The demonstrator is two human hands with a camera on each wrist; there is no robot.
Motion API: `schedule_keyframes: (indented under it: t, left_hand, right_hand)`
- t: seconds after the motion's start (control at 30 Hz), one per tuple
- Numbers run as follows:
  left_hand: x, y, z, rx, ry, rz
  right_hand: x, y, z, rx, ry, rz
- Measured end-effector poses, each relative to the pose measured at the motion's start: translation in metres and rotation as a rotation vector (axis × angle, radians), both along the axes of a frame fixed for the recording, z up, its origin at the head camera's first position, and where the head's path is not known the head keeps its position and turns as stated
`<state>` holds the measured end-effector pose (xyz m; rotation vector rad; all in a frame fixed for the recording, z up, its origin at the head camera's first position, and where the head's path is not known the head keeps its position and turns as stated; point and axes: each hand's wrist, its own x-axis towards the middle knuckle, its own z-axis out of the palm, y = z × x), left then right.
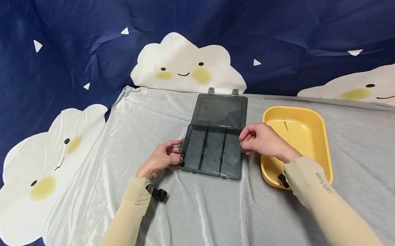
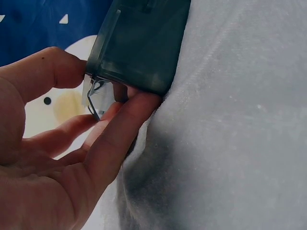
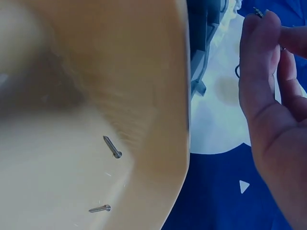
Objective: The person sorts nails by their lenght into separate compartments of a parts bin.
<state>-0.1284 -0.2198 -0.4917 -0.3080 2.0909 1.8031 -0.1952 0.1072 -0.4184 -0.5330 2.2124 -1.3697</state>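
A dark, see-through compartment box (image 1: 193,150) lies with its lid (image 1: 221,110) folded back. My left hand (image 1: 161,159) grips its left side, thumb at the upper edge and fingers lower down, as the left wrist view shows. My right hand (image 1: 266,141) pinches a small screw (image 1: 240,146) over the right compartment; its tip (image 3: 258,13) pokes out between thumb and fingertip. Several long, thin metal pieces (image 1: 211,153), apparently screws, lie around the middle compartment and its dividers.
Right of the box stands a yellow tray (image 1: 321,149), under my right forearm. Two screws, one nearer (image 3: 112,147) and one farther (image 3: 100,209), lie in it. Grey cloth (image 1: 195,227) covers the surface, and a blue cloth with clouds (image 1: 275,31) hangs behind.
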Motion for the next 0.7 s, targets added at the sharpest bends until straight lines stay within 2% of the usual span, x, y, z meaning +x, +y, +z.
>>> schedule_keyframes:
  t: [0.3, 0.7]
  left_hand:
    - [0.000, 0.000, -0.001, 0.013, -0.002, -0.007]
    - [-0.001, 0.000, -0.003, 0.025, -0.009, -0.001]
  right_hand:
    - [0.001, -0.004, -0.005, 0.080, 0.085, 0.023]
    - [-0.004, 0.010, 0.009, 0.090, 0.111, -0.085]
